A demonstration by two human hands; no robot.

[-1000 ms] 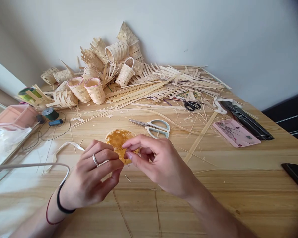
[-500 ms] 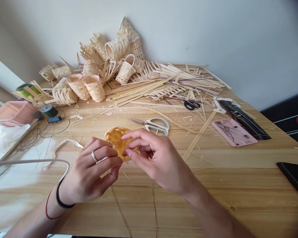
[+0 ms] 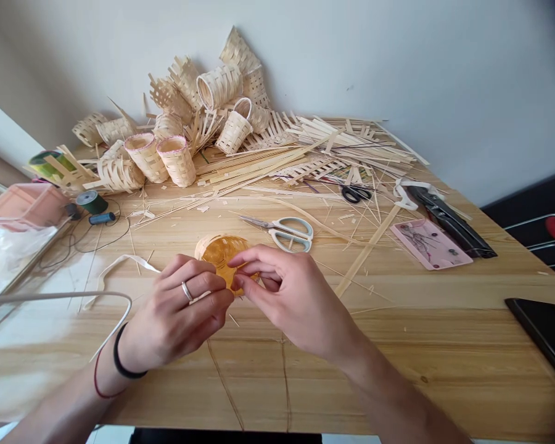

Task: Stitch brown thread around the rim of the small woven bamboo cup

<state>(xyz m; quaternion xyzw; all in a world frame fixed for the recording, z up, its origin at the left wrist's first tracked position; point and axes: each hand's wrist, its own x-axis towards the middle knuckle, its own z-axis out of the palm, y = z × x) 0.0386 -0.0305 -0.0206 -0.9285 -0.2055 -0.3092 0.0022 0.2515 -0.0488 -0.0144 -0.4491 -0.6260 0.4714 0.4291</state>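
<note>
A small round golden-orange woven piece (image 3: 222,251), pale along its far rim, is between my hands near the middle of the table. My left hand (image 3: 187,308), with a ring on it, is closed at its near left edge. Thumb and fingertips of my right hand (image 3: 289,293) are pinched together at the near right edge; what lies between them is too small to make out. My fingers hide the near side of the piece. Just beyond it lie light-blue-handled scissors (image 3: 291,233), blades pointing left.
Woven baskets (image 3: 178,161) and loose wooden strips (image 3: 351,143) pile up along the wall. Black scissors (image 3: 356,193) and a pink tray of pins (image 3: 431,245) lie to the right. Thread spools (image 3: 91,202) stand left, and a white cable (image 3: 55,300) runs by my left wrist.
The round piece has tilted, so more of its pale far rim shows. My left hand has shifted slightly right, and my right fingertips stay pinched. The camera view has moved a little.
</note>
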